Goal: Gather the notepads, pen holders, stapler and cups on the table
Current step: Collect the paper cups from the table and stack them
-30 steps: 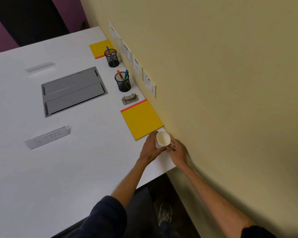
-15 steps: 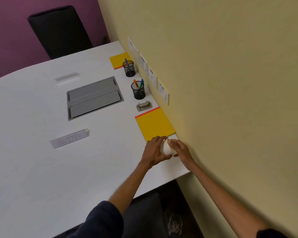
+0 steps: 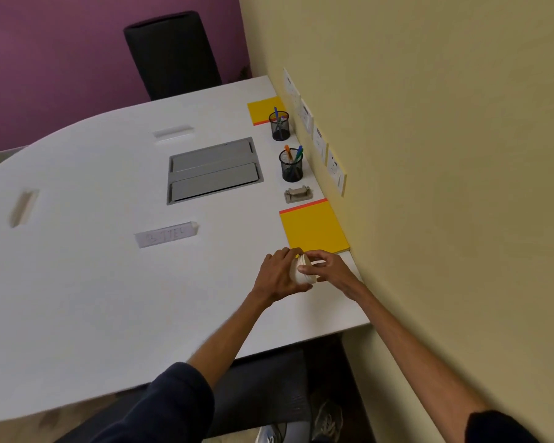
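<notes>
Since the frame 1.0 s ago, both hands sit further left from the wall and higher off the white table (image 3: pixel 77 282); cup (image 3: pixel 302 272) went from mouth-up to tipped on its side, mouth toward the right hand; camera view also shifted, chair (image 3: pixel 173 52) now visible at upper centre.

Current state, centre-right of frame:
- Left hand (image 3: pixel 277 276): fingers curled round the cup's body from the left, thumb below.
- Right hand (image 3: pixel 328 270): fingers pinched on the cup rim from the right; whether more than one cup is nested there can't be told.
- Cup held just above the table, near the lower edge of the near yellow notepad (image 3: pixel 314 227), not touching it.

Row along the wall, running up-frame from the near notepad:
- Stapler (image 3: pixel 298 195), just beside the notepad's red edge.
- Near pen holder (image 3: pixel 291 166), black mesh, w/ orange, blue, green pens.
- Far pen holder (image 3: pixel 279 126), standing just in front of the far yellow notepad (image 3: pixel 263 110).

Centre of frame: grey cable hatch (image 3: pixel 213 169). Below-left of it: paper name tent (image 3: pixel 165 235), writing blurred
</notes>
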Available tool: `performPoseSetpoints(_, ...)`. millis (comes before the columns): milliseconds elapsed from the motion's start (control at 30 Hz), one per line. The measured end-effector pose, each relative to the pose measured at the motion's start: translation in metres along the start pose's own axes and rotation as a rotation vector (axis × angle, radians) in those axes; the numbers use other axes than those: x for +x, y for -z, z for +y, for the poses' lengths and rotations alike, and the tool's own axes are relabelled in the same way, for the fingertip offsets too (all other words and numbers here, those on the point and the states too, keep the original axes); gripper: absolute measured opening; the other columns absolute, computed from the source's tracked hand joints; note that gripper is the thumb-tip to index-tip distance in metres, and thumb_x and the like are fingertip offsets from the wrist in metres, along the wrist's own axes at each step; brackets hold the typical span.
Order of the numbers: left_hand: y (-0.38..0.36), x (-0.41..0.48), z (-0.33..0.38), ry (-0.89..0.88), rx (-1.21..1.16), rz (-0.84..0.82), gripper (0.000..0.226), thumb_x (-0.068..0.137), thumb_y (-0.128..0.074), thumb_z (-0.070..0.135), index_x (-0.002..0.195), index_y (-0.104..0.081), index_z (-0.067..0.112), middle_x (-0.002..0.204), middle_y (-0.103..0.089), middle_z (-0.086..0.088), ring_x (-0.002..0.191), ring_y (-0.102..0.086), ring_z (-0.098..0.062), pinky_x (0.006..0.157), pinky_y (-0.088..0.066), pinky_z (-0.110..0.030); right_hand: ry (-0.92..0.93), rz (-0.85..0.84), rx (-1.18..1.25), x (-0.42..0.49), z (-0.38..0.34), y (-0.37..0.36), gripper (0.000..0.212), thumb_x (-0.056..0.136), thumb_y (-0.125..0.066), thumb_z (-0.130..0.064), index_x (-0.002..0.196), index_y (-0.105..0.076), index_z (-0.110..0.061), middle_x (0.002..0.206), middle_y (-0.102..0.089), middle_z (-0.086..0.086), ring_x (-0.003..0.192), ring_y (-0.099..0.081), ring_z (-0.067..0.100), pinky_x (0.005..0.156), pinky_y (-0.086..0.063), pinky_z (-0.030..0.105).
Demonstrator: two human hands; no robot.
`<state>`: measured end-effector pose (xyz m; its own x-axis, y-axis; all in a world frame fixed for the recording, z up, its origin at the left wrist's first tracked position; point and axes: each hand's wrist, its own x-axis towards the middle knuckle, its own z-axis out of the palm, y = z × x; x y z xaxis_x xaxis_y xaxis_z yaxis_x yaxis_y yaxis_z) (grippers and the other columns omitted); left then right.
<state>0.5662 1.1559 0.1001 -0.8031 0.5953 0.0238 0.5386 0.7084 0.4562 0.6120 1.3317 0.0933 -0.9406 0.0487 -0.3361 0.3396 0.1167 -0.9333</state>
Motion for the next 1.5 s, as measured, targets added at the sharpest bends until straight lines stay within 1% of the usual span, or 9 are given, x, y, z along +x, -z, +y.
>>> performPoseSetpoints(200, 0.020, -0.024, -0.009, 0.117, -0.060, 0.001, 0.080, 0.067, -0.079, 0.056, 0.133, -0.045, 0.027, 0.119, -0.063, 0.001, 0.095, -0.063, -0.023, 0.079, -0.053, -0.036, 0.035, -0.104, -0.035, 0.002, -0.018, -0.016, 0.057, 0.072, -0.085, -0.032, 0.123, -0.064, -0.020, 0.113, -0.071, -0.003, 0.102, -0.068, 0.016, 0.079, -0.058, 0.035)
performPoseSetpoints(400, 0.044, -0.059, -0.032, 0.216, -0.093, 0.031, 0.077, 0.067, -0.079, 0.058, 0.128, -0.041, 0.030, 0.115, -0.066, 0.004, 0.090, -0.063, -0.023, 0.071, -0.045, -0.027, 0.103, -0.178, -0.118, 0.002, -0.038, -0.058, 0.059, 0.063, -0.090, -0.037, 0.116, -0.066, -0.025, 0.109, -0.070, -0.008, 0.101, -0.067, 0.015, 0.081, -0.059, 0.035)
performPoseSetpoints(600, 0.083, -0.105, -0.068, 0.295, -0.162, 0.116, 0.077, 0.065, -0.079, 0.059, 0.127, -0.040, 0.035, 0.115, -0.065, 0.005, 0.092, -0.062, -0.020, 0.078, -0.056, -0.035, 0.197, -0.273, -0.185, -0.002, -0.076, -0.107, 0.060, 0.069, -0.087, -0.024, 0.123, -0.062, -0.022, 0.118, -0.065, -0.008, 0.109, -0.061, 0.008, 0.085, -0.054, 0.027)
performPoseSetpoints(800, 0.125, -0.166, -0.120, 0.338, -0.188, 0.200, 0.080, 0.063, -0.078, 0.063, 0.128, -0.042, 0.033, 0.114, -0.062, 0.004, 0.093, -0.061, -0.019, 0.078, -0.058, -0.035, 0.282, -0.372, -0.253, -0.010, -0.110, -0.193, 0.063, 0.065, -0.082, 0.002, 0.121, -0.062, -0.019, 0.119, -0.064, -0.010, 0.113, -0.058, 0.001, 0.084, -0.053, 0.023)
performPoseSetpoints(1000, 0.175, -0.251, -0.177, 0.359, -0.240, 0.255, 0.079, 0.063, -0.077, 0.065, 0.126, -0.040, 0.036, 0.110, -0.061, 0.006, 0.088, -0.063, -0.017, 0.074, -0.060, -0.036, 0.337, -0.452, -0.274, -0.035, -0.137, -0.301, 0.063, 0.064, -0.078, 0.007, 0.118, -0.063, -0.020, 0.120, -0.064, -0.011, 0.116, -0.056, 0.000, 0.082, -0.055, 0.022)
performPoseSetpoints(1100, 0.194, -0.297, -0.204, 0.390, -0.291, 0.310, 0.079, 0.063, -0.077, 0.066, 0.127, -0.042, 0.036, 0.106, -0.063, 0.007, 0.083, -0.065, -0.015, 0.069, -0.060, -0.036, 0.319, -0.533, -0.271, -0.047, -0.145, -0.360, 0.059, 0.070, -0.079, 0.000, 0.123, -0.062, -0.022, 0.124, -0.064, -0.011, 0.119, -0.055, -0.001, 0.090, -0.052, 0.023)
performPoseSetpoints(1200, 0.208, -0.346, -0.229, 0.430, -0.324, 0.387, 0.078, 0.065, -0.077, 0.065, 0.129, -0.043, 0.035, 0.109, -0.063, 0.008, 0.083, -0.066, -0.015, 0.068, -0.061, -0.034, 0.323, -0.545, -0.249, -0.060, -0.147, -0.424, 0.056, 0.075, -0.083, -0.022, 0.126, -0.060, -0.023, 0.124, -0.064, -0.012, 0.116, -0.057, 0.000, 0.090, -0.049, 0.019)
performPoseSetpoints(1333, 0.227, -0.415, -0.262, 0.493, -0.314, 0.476, 0.072, 0.067, -0.077, 0.061, 0.127, -0.046, 0.036, 0.110, -0.064, 0.010, 0.088, -0.065, -0.012, 0.073, -0.059, -0.033, 0.352, -0.577, -0.337, -0.069, -0.143, -0.505, 0.055, 0.072, -0.081, -0.048, 0.120, -0.062, -0.028, 0.116, -0.066, -0.012, 0.107, -0.063, 0.008, 0.088, -0.053, 0.028)
performPoseSetpoints(1500, 0.250, -0.492, -0.302, 0.575, -0.242, 0.503, 0.062, 0.069, -0.077, 0.054, 0.121, -0.047, 0.039, 0.108, -0.062, 0.014, 0.092, -0.061, -0.012, 0.077, -0.053, -0.029, 0.391, -0.715, -0.403, -0.080, -0.146, -0.593, 0.058, 0.067, -0.084, -0.049, 0.116, -0.063, -0.027, 0.111, -0.068, -0.007, 0.099, -0.066, 0.016, 0.078, -0.061, 0.033)
